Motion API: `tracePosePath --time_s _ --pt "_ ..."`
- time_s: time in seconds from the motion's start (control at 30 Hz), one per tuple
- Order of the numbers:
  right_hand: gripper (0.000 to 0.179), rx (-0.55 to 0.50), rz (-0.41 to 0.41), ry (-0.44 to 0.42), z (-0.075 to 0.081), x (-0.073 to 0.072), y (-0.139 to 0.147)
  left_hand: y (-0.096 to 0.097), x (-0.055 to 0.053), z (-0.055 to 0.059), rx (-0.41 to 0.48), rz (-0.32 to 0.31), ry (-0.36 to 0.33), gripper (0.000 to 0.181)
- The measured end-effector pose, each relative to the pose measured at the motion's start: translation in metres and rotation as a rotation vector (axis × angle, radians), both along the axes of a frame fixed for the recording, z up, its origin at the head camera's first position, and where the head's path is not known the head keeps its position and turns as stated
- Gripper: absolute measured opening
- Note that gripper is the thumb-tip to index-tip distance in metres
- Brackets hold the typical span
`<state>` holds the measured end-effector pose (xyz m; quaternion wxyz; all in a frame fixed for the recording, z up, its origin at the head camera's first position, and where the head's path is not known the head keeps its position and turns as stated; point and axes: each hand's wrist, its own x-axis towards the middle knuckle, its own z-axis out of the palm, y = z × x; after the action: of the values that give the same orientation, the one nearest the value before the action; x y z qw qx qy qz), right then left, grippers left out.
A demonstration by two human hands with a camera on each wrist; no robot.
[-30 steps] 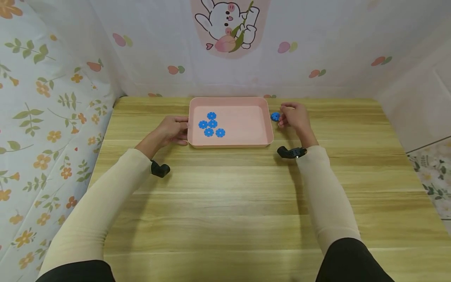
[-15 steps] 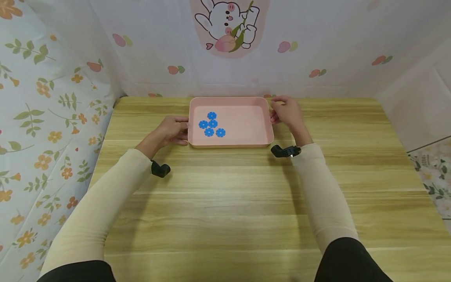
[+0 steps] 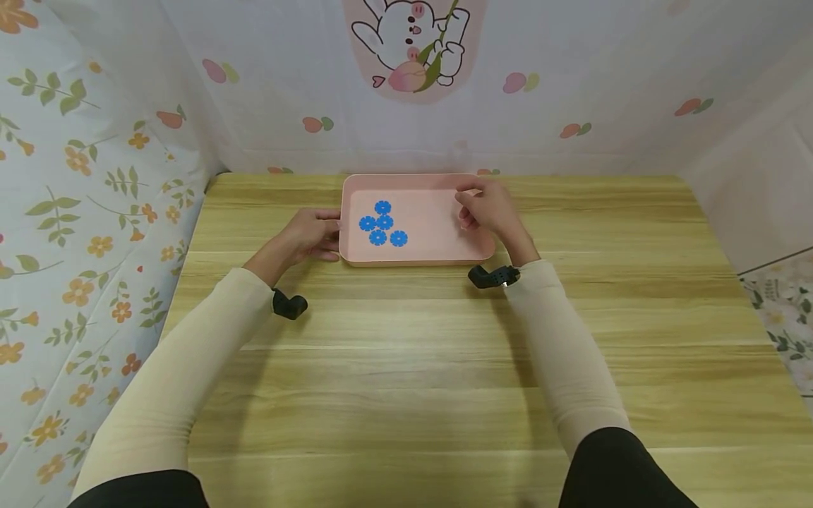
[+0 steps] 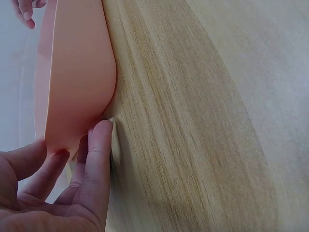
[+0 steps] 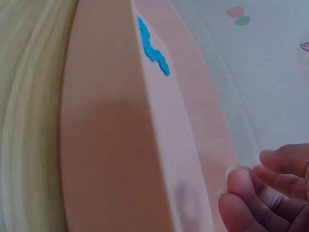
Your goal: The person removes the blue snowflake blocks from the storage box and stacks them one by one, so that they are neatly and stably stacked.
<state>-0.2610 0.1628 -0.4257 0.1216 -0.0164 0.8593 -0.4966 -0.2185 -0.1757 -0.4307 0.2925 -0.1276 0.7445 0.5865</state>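
Observation:
A shallow pink tray (image 3: 438, 212) stands near the back edge of the wooden table. Several blue snowflake building discs (image 3: 384, 222) lie flat in its left half; the right wrist view catches the discs (image 5: 152, 47) edge-on. My left hand (image 3: 310, 234) touches the tray's left end, thumb (image 4: 31, 157) near the rim and the other fingers against the outer wall. Over the tray's right end is my right hand (image 3: 492, 209), with its fingers loosely bent. In the right wrist view no disc shows at its fingertips (image 5: 240, 182), though part of the hand is out of frame.
A patterned cloth (image 3: 267, 85) hangs directly behind the table, and a floral cloth (image 3: 95, 247) borders its left side. The wooden table top (image 3: 394, 367) extends in front of the tray and to both sides.
My right hand has moved left from beside the tray to over its right end. The blue disc seen earlier at its fingertips is now out of sight. My left hand stays put.

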Motion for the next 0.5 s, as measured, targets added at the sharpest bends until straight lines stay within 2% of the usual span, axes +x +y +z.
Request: tracePosePath --time_s 0.3,0.5 --pt "0.029 0.044 0.092 0.025 -0.011 0.000 -0.023 0.000 0.000 0.000 0.014 0.014 -0.008 0.044" --pt "0.028 0.082 0.125 -0.014 -0.016 0.003 -0.034 -0.001 0.000 0.001 0.016 0.009 -0.010 0.044"
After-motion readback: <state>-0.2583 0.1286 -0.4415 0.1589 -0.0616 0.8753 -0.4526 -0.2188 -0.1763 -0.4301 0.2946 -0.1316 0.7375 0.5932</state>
